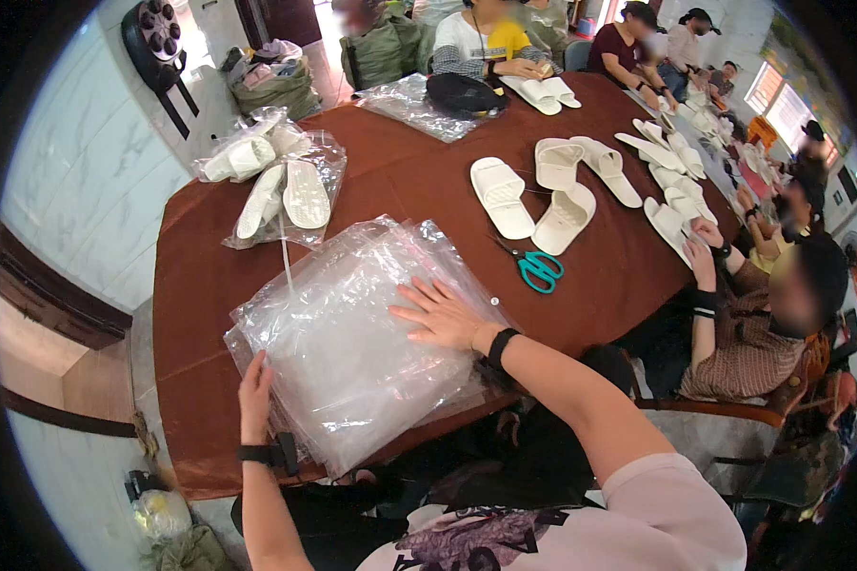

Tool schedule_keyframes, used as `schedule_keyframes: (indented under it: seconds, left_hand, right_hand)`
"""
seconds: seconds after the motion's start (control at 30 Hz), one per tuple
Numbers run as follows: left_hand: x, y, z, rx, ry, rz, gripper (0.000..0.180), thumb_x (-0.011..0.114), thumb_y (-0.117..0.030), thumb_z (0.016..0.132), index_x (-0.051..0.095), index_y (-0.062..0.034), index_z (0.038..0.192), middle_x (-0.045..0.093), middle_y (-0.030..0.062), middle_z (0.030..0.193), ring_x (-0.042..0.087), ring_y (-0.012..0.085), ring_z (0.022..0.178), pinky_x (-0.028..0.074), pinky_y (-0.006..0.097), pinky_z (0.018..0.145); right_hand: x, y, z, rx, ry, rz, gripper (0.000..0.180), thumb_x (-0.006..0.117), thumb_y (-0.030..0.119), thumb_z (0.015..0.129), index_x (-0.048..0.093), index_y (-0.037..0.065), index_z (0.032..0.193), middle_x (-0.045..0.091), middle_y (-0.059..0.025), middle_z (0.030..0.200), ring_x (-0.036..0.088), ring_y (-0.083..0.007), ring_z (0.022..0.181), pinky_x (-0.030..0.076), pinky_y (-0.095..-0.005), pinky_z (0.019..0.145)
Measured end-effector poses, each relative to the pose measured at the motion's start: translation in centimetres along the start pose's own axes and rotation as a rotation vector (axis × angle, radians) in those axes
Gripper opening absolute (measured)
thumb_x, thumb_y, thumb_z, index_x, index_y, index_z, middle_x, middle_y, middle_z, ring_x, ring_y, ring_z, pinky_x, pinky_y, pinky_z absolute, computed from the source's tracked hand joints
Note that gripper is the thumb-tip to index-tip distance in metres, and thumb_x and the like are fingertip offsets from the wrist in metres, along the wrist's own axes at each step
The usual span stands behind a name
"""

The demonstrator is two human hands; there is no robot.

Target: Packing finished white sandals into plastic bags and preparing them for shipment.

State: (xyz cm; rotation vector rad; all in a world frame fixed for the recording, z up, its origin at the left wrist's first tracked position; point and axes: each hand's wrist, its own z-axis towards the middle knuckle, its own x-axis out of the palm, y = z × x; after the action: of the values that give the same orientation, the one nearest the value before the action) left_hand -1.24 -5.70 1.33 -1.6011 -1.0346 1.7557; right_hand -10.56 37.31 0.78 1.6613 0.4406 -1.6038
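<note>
A stack of clear plastic bags [352, 352] lies at the near edge of the table in front of me. My right hand [438, 316] rests flat on top of it, fingers spread, holding nothing. At the stack's left edge is my left hand [254, 388], its fingers stretched upward beside the plastic; no grip on a bag is visible. Teal-handled scissors [540, 271] lie right of the stack. Beyond them are loose white slippers [502, 197]. Bagged white slippers [286, 197] lie past the stack on the left.
The table has a brown cloth [400, 162]. At the far side, a black item [465, 93] lies on clear plastic, near a person in yellow and white [490, 43]. A person in a black cap [781, 333] handles slippers on the right. Filled sacks [271, 81] stand behind the table.
</note>
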Motion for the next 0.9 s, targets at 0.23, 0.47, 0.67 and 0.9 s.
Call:
schedule_keyframes:
  seconds: [0.23,0.47,0.67,0.9]
  left_hand:
    - [-3.5,-11.7,9.5,0.192,-0.004,-0.031,0.027,0.058,-0.017,0.097,0.065,0.0022,0.114,0.071,0.0061,0.099,0.062,0.0124,0.086,0.049,0.027,0.078]
    - [2.8,-12.6,24.2,-0.111,0.009,0.122,0.055,0.065,-0.043,0.090,0.065,0.0100,0.102,0.069,0.0152,0.084,0.066,0.0204,0.080,0.053,0.033,0.064]
    - [14.4,-9.3,30.4,-0.474,-0.061,-0.738,0.105,0.073,-0.064,0.074,0.033,0.0132,0.134,0.054,0.0174,0.107,0.063,0.0335,0.075,0.055,0.044,0.053]
    - [11.1,-6.0,33.2,0.016,-0.062,-0.972,0.025,0.061,-0.023,0.091,0.059,0.0023,0.095,0.062,0.0128,0.082,0.065,0.0264,0.075,0.059,0.044,0.065]
  right_hand:
    - [-1.0,-1.1,-1.1,0.014,-0.037,-0.082,0.058,0.044,0.049,0.098,0.035,0.028,0.151,0.023,-0.0107,0.160,0.016,-0.0346,0.148,0.011,-0.0519,0.119]
    - [-0.8,-0.7,-0.1,-0.002,-0.078,-0.070,0.059,0.047,0.048,0.096,0.035,0.028,0.150,0.023,-0.0099,0.160,0.019,-0.0346,0.147,0.016,-0.0536,0.118]
    - [-1.8,-2.6,-2.0,0.072,-0.039,-0.191,0.062,0.048,0.049,0.095,0.033,0.028,0.151,0.024,-0.0102,0.160,0.021,-0.0350,0.147,0.017,-0.0530,0.117]
    - [-0.7,-0.2,0.0,-0.039,-0.092,-0.111,0.060,0.045,0.051,0.097,0.032,0.030,0.151,0.021,-0.0090,0.161,0.022,-0.0345,0.146,0.016,-0.0547,0.117]
